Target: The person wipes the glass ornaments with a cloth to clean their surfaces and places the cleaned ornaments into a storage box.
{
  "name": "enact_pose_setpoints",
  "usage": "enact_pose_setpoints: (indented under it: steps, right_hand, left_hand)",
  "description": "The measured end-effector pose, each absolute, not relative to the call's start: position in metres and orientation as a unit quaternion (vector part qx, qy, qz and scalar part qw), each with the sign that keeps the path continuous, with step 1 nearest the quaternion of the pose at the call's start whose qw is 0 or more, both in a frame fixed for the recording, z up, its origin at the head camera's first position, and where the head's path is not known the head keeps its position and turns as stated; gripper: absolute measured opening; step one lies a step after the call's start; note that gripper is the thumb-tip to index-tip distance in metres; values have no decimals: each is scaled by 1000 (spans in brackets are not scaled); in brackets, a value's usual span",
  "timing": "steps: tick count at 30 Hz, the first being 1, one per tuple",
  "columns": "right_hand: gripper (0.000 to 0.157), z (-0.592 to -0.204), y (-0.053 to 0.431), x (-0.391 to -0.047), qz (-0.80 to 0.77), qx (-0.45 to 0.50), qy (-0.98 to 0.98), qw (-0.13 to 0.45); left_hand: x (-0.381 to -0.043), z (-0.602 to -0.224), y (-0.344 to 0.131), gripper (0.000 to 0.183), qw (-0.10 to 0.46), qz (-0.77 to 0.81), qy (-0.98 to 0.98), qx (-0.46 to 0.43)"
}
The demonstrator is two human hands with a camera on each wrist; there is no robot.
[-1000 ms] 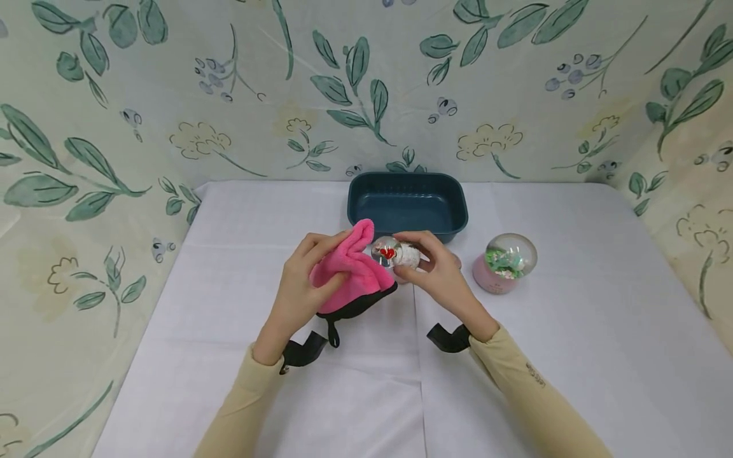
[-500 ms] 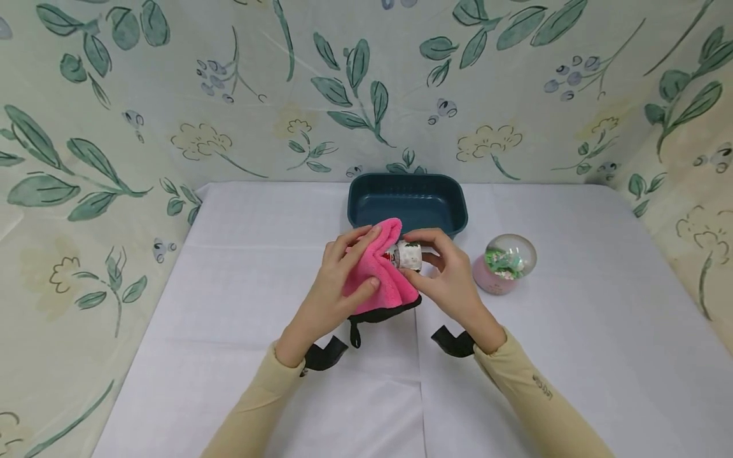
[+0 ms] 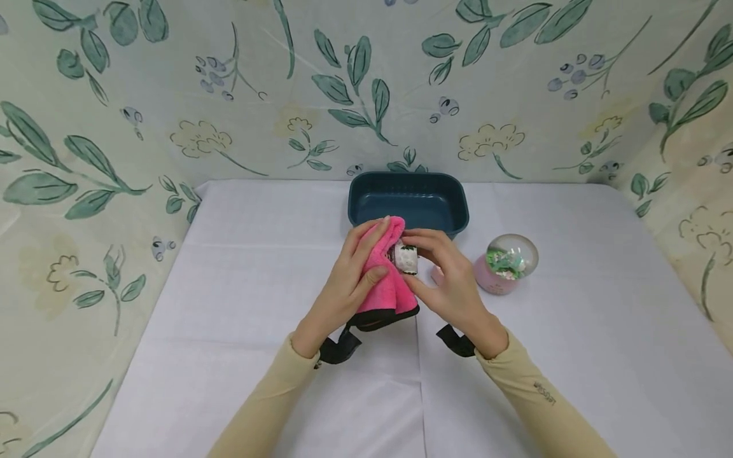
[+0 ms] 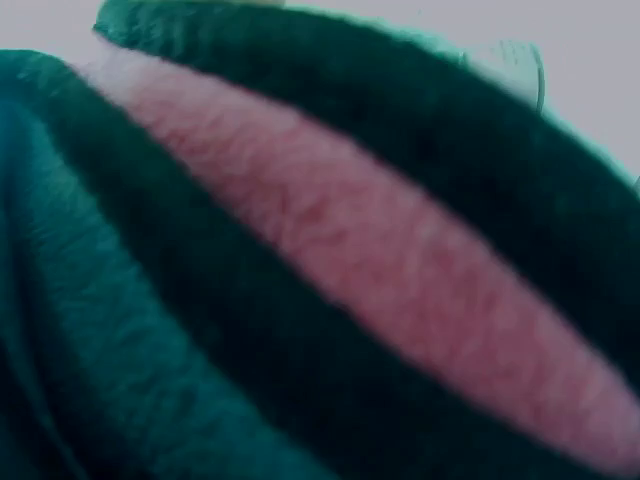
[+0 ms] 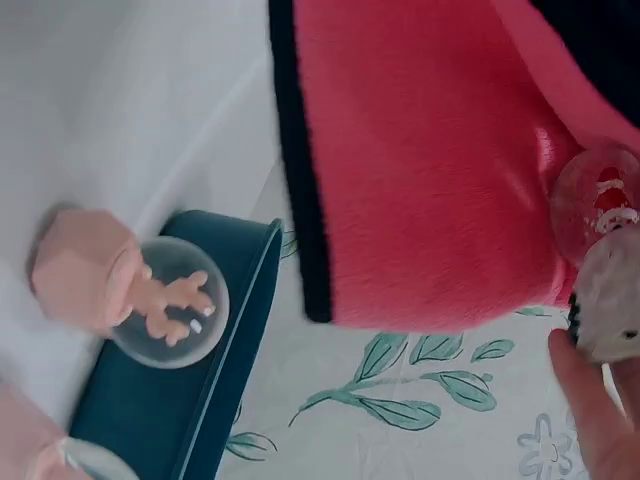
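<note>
My left hand (image 3: 336, 289) grips a bright pink towel (image 3: 385, 294) with black edging, folded around the glass dome of a small snow globe (image 3: 406, 259). Its white base sticks out to the right, pinched between the thumb and fingers of my right hand (image 3: 460, 289). The globe lies sideways, and the towel covers most of its dome in the head view. In the right wrist view, the dome with a red figure inside (image 5: 608, 195) rests against the towel. Towel folds (image 4: 330, 220) fill the left wrist view and hide the left fingers.
A dark teal basin (image 3: 408, 197) stands behind the hands. To the right sits a snow globe with a pink base and green inside (image 3: 497, 278). Another globe on a faceted pink base (image 5: 85, 268) shows in the right wrist view, mostly hidden by my right hand from above.
My left hand has brought the towel rightward onto the dome, which showed bare a second ago. The right hand has kept hold of the globe's base, shifting slightly.
</note>
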State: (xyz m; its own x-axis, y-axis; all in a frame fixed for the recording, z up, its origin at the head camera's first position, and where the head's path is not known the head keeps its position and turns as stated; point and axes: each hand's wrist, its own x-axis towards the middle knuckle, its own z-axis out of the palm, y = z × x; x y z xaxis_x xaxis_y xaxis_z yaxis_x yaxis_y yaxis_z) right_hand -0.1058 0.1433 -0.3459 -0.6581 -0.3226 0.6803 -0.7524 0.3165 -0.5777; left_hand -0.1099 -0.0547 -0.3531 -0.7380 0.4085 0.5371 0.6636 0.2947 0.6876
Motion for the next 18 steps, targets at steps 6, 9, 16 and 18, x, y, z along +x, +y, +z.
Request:
enact_pose_setpoints:
  steps: [6, 9, 16, 18]
  right_hand:
    - [51, -342, 153, -105, 448, 395, -763, 247]
    - [50, -341, 157, -103, 487, 380, -751, 232]
    - [41, -337, 155, -90, 649, 191, -734, 63]
    - [34, -335, 154, -88, 682, 133, -720, 7]
  left_hand:
    - [-112, -347, -57, 64, 158, -460, -786, -382]
    - [-111, -344, -55, 61, 178, -427, -782, -418]
    - [-107, -344, -51, 55, 211, -375, -775, -463]
    - [-107, -344, -51, 56, 208, -368, -776, -468]
